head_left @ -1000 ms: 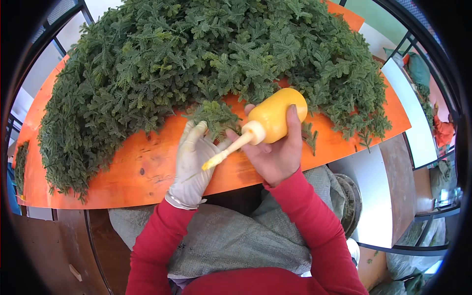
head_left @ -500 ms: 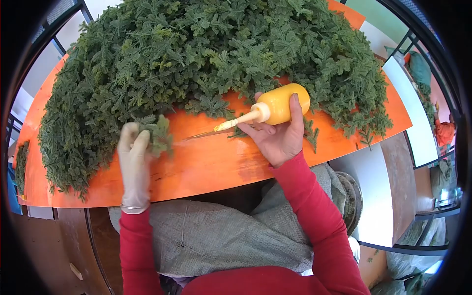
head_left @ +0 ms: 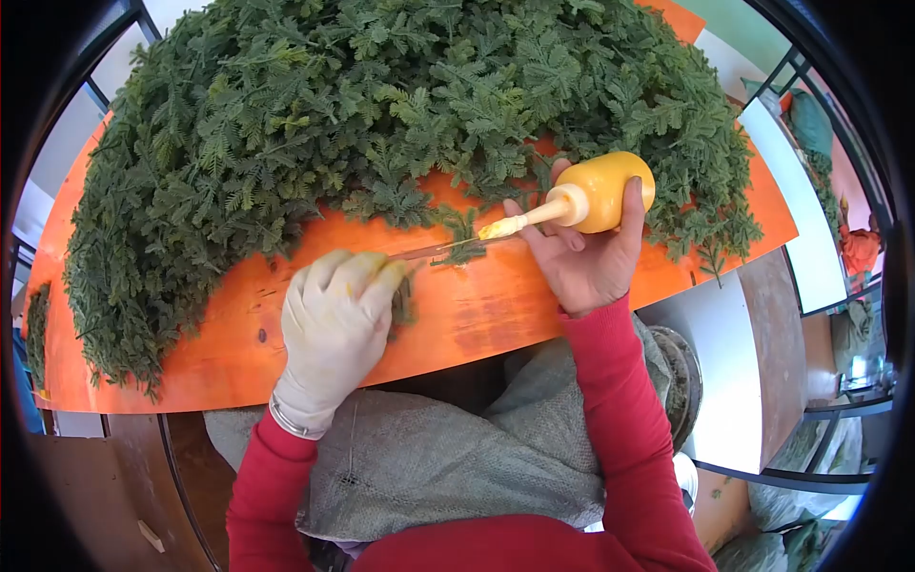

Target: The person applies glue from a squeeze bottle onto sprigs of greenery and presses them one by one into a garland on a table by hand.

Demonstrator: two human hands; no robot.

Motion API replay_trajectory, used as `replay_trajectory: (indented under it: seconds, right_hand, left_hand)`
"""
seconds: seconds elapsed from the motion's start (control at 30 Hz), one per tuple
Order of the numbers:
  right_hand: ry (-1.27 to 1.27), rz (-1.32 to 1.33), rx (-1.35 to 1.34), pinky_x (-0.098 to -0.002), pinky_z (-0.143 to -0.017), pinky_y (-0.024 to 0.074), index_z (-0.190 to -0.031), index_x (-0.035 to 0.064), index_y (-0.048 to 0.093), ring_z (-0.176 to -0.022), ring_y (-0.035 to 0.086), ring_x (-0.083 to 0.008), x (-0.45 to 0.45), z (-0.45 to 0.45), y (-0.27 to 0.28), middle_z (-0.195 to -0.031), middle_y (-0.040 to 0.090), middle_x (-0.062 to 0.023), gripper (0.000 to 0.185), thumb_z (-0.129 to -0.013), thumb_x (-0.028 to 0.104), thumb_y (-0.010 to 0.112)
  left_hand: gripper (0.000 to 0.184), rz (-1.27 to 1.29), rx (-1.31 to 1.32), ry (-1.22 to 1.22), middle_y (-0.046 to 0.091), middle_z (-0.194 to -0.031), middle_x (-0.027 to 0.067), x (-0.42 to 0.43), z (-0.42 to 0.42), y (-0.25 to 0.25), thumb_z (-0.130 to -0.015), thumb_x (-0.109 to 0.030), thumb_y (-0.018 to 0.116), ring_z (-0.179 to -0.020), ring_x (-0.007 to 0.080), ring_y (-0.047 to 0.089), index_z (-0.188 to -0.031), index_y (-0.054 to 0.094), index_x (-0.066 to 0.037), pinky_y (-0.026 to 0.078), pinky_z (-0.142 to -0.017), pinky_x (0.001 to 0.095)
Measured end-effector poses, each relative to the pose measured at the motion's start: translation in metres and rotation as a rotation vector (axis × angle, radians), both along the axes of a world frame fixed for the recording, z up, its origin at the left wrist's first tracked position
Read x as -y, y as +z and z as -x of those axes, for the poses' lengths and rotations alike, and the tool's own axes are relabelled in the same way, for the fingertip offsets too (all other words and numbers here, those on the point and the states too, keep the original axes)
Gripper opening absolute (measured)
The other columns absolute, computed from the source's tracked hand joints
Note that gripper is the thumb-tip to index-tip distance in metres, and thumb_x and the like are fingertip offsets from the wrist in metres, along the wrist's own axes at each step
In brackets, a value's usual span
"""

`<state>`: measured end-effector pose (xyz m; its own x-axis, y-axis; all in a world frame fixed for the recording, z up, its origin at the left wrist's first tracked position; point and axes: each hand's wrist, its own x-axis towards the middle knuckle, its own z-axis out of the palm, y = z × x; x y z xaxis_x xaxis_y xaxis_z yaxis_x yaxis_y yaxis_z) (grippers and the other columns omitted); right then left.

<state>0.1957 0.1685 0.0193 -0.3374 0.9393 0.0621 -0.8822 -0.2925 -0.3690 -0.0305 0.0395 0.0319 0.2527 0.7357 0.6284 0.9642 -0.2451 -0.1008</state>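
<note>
My left hand [head_left: 338, 310], in a whitish glove with yellow stains, has its fingers closed at the left end of a thin brown stem [head_left: 419, 253]. A small green sprig [head_left: 402, 303] shows beneath those fingers, partly hidden by them. My bare right hand [head_left: 596, 253] is wrapped round a yellow squeeze bottle [head_left: 610, 191], which lies tilted with its pale nozzle pointing left. Yellow paste coats the nozzle tip, just above the stem. The stem runs right toward my right fingers; whether they grip it too, I cannot tell. Another green sprig [head_left: 462, 243] is beside the nozzle tip.
A large heap of green fir-like sprigs [head_left: 381, 105] covers the back and left of the orange tabletop [head_left: 229, 357]. Grey cloth [head_left: 448, 467] lies over my lap. A white panel [head_left: 715, 353] stands at the right, with a person in orange [head_left: 861, 255] farther off.
My left hand has moved right with its sprig, up to the brown stem's left end. My right hand and the bottle have shifted slightly right.
</note>
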Motion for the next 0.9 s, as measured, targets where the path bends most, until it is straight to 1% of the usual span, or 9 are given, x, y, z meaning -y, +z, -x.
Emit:
replay_trajectory:
  seconds: [0.13,0.23,0.3,0.33,0.43,0.57,0.7,0.8,0.9]
  right_hand:
    - [-0.005,-0.006,-0.033,-0.0517,-0.102,0.0483,-0.124,0.0025,0.053,-0.051,0.04,-0.0101,-0.003,-0.011,-0.002,-0.119,0.063,-0.0106,0.061,-0.093,0.054,0.063]
    - [-0.007,0.001,-0.052,-0.0518,-0.103,0.0482,-0.123,0.0025,0.053,-0.051,0.04,-0.01,-0.006,-0.016,-0.002,-0.119,0.063,-0.0106,0.06,-0.093,0.053,0.064]
    - [-0.009,-0.003,-0.067,-0.0511,-0.102,0.0484,-0.123,0.0028,0.053,-0.051,0.039,-0.0099,-0.008,-0.018,-0.001,-0.119,0.063,-0.0106,0.06,-0.093,0.053,0.064]
    - [-0.014,-0.012,-0.076,-0.0506,-0.102,0.0486,-0.122,0.0029,0.053,-0.051,0.039,-0.0098,-0.009,-0.018,0.0,-0.119,0.063,-0.0106,0.059,-0.093,0.053,0.064]
    - [-0.047,0.0,-0.069,-0.0484,-0.1,0.0494,-0.121,0.0035,0.053,-0.051,0.039,-0.0097,-0.008,-0.022,0.0,-0.12,0.063,-0.0106,0.058,-0.093,0.053,0.064]
    - [-0.062,-0.009,-0.081,-0.0451,-0.096,0.0508,-0.121,0.0042,0.054,-0.051,0.039,-0.0095,-0.013,-0.027,-0.003,-0.121,0.063,-0.0104,0.058,-0.093,0.054,0.063]
    - [-0.066,0.004,-0.074,-0.0426,-0.09,0.0523,-0.121,0.0048,0.054,-0.052,0.039,-0.0094,-0.012,-0.026,-0.002,-0.121,0.063,-0.0101,0.058,-0.092,0.054,0.064]
    - [-0.059,0.002,-0.077,-0.0419,-0.087,0.053,-0.121,0.0049,0.054,-0.052,0.039,-0.0094,-0.013,-0.028,-0.002,-0.122,0.062,-0.0101,0.058,-0.092,0.055,0.064]
    - [-0.07,0.021,-0.078,-0.0414,-0.085,0.0531,-0.121,0.0049,0.054,-0.052,0.039,-0.0095,-0.012,-0.027,0.0,-0.122,0.062,-0.0101,0.058,-0.092,0.055,0.064]
  left_hand:
    - [0.046,-0.012,0.045,0.12,0.064,-0.1,0.0034,-0.02,0.022,0.006,-0.07,-0.001,0.067,-0.092,0.026,0.06,-0.114,0.066,-0.016,0.048,-0.08,0.0412]
    - [0.036,0.026,-0.047,0.172,0.062,-0.099,0.0035,-0.026,0.042,0.005,-0.069,0.001,0.065,-0.092,0.0268,0.06,-0.102,0.067,-0.014,0.049,-0.073,0.0397]
    - [0.033,0.196,-0.155,0.108,0.061,-0.099,0.003,-0.035,0.05,-0.015,-0.069,0.003,0.064,-0.093,0.0271,0.06,-0.097,0.067,-0.013,0.05,-0.071,0.0386]
    - [0.034,0.271,-0.119,0.114,0.062,-0.104,0.0041,-0.035,0.052,-0.017,-0.069,0.001,0.065,-0.095,0.0282,0.06,-0.1,0.067,-0.013,0.05,-0.074,0.0394]
    - [0.036,0.081,0.019,-0.036,0.063,-0.108,0.0057,-0.037,0.05,0.004,-0.071,0.0,0.065,-0.098,0.0293,0.06,-0.104,0.067,-0.013,0.051,-0.079,0.0402]
    - [0.035,0.026,-0.006,-0.119,0.065,-0.11,0.0063,-0.028,0.019,0.015,-0.076,0.001,0.065,-0.103,0.0316,0.059,-0.108,0.067,-0.012,0.049,-0.088,0.0435]
    - [0.037,0.28,0.088,-0.155,0.065,-0.11,0.0052,-0.028,-0.016,-0.005,-0.077,-0.009,0.07,-0.101,0.0292,0.059,-0.114,0.067,-0.012,0.049,-0.086,0.041]
    - [0.043,0.334,0.162,-0.206,0.065,-0.11,0.007,-0.021,-0.026,-0.009,-0.078,-0.009,0.071,-0.102,0.0296,0.059,-0.121,0.066,-0.011,0.049,-0.087,0.0409]
    - [0.047,0.526,0.391,-0.324,0.064,-0.114,0.0096,-0.012,-0.036,-0.001,-0.08,-0.007,0.071,-0.106,0.0311,0.059,-0.126,0.064,-0.01,0.049,-0.091,0.0417]
